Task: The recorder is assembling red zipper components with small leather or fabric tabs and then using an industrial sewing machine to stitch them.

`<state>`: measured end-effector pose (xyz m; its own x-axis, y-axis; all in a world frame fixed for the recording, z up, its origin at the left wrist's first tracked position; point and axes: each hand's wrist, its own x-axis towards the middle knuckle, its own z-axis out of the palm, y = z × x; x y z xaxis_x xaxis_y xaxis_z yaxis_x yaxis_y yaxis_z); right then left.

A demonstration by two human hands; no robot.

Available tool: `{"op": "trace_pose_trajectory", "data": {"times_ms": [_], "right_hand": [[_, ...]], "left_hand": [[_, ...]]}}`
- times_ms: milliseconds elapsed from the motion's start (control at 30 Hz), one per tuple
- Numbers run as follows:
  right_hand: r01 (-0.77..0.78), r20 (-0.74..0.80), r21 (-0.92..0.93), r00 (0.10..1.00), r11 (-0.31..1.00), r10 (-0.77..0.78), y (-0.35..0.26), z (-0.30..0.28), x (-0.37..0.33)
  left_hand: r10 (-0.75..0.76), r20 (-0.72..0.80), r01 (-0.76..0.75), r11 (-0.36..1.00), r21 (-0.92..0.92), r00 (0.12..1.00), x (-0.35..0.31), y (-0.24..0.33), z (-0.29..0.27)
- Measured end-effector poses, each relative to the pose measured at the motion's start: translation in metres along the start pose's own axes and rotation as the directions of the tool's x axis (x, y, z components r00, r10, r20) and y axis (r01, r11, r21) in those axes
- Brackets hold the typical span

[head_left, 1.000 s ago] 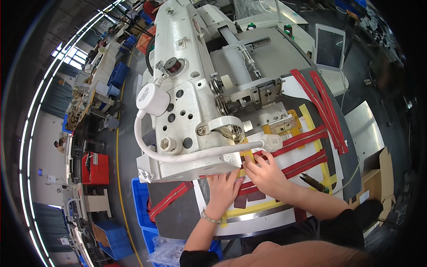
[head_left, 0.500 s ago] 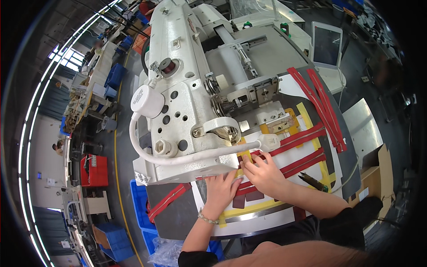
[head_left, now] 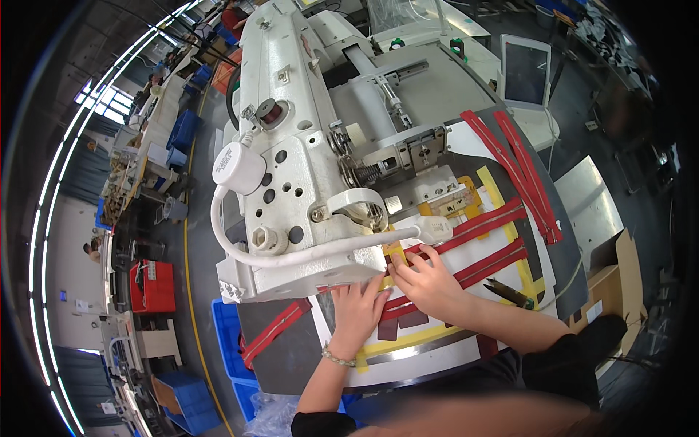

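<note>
My left hand [head_left: 356, 312], a beaded bracelet on its wrist, lies low under the front edge of the white sewing machine [head_left: 291, 146]. Its fingers are stretched and the thumb stands apart; the machine head partly hides the fingertips. To its right, my right hand [head_left: 429, 288] rests with fingers apart and slightly bent. Its fingertips touch the work beside a small yellow piece [head_left: 394, 252] below the white cable. Red zipper tapes [head_left: 480, 267] run from under the hands to the right across a white sheet edged with yellow tape [head_left: 419, 341]. Dark maroon patches [head_left: 387, 329] lie just below the hands.
More red zipper strips [head_left: 528, 175] lie at the right, and another [head_left: 277, 331] at the left. A dark pointed tool [head_left: 510, 293] sits by my right forearm. Beyond are a screen [head_left: 526, 71], a cardboard box [head_left: 608, 284] and blue bins [head_left: 231, 339].
The whole view has shifted slightly, moving the scene a little to the left. Both hands stay in nearly the same place on the work.
</note>
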<state>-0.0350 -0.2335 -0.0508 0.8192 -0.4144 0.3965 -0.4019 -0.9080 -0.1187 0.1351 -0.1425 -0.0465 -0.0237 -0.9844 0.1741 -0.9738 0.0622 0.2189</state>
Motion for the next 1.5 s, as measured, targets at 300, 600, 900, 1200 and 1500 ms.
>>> {"op": "trace_pose_trajectory", "data": {"times_ms": [300,600,900,1200,1500], "right_hand": [[0.003,-0.002,0.009,1.000,1.000,-0.003,0.001,0.004,-0.002],[0.038,-0.073,0.175,0.997,0.984,-0.026,0.015,0.005,-0.013],[0.003,-0.043,0.178,0.999,0.984,0.004,0.012,0.011,-0.014],[-0.012,-0.080,0.168,0.996,0.986,0.026,0.006,0.012,-0.013],[-0.004,-0.072,0.082,0.997,0.997,0.010,0.004,0.012,-0.011]], "left_hand": [[0.006,-0.004,-0.006,1.000,0.017,1.000,0.003,0.001,0.004],[0.033,-0.026,-0.031,0.997,0.064,0.999,0.002,-0.002,0.002],[0.024,0.118,0.006,0.970,-0.243,0.993,0.016,-0.039,-0.001],[0.009,0.243,0.083,0.928,-0.364,0.970,0.019,-0.069,0.014],[0.092,0.133,0.001,0.818,-0.575,0.987,0.026,-0.049,-0.003]]}}
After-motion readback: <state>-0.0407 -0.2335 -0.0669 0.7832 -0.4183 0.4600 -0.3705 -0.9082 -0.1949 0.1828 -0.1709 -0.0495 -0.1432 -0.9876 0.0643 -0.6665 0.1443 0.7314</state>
